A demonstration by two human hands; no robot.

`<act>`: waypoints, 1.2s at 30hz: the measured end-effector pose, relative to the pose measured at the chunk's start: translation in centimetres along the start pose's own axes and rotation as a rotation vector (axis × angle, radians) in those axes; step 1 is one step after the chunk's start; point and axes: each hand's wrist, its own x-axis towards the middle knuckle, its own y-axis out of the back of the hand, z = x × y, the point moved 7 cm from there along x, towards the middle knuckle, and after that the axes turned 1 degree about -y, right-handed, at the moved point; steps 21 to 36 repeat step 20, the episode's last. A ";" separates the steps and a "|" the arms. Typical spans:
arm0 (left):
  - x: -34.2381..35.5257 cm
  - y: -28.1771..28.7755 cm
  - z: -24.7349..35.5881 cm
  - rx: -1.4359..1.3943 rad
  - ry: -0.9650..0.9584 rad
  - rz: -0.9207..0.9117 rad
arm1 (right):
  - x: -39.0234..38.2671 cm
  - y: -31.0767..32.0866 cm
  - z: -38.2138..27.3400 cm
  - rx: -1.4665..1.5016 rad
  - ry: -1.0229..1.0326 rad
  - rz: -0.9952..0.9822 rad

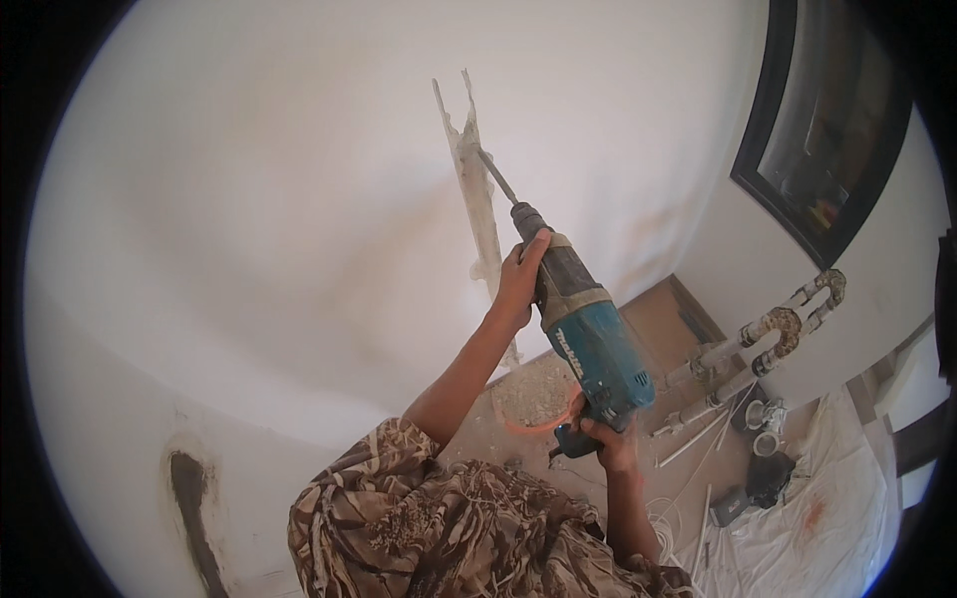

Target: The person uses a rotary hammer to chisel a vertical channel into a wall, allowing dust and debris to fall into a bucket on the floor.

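Note:
A teal and black rotary hammer [596,344] slants up toward the white wall [299,179]. My left hand [521,274] is wrapped round its dark front barrel, just behind the chuck. At the lower end my right hand [610,444] grips the rear handle; the fingers there are partly hidden. A long steel chisel bit [498,177] runs from the chuck, its tip at the right edge of a rough grey groove [477,204] cut in the plaster. The groove forks in two at its top and runs down toward the floor.
Rubble [538,391] lies at the wall's foot beside an orange cable [528,429]. To the right are pipes with U-shaped bends [783,329], a crumpled white sheet [827,498] and a dark tool [753,493]. A black-framed window [827,120] is upper right; another dark groove [194,508] marks the lower left wall.

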 end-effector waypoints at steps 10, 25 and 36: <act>-6.8 -3.7 2.7 -0.280 -0.052 -0.016 | -6.1 -1.3 -5.9 -0.159 0.155 -0.082; -4.9 -3.1 8.5 -0.309 -0.157 0.000 | -1.8 -1.4 -6.6 -0.538 0.208 -0.186; -4.9 -3.1 8.5 -0.309 -0.157 0.000 | -1.8 -1.4 -6.6 -0.538 0.208 -0.186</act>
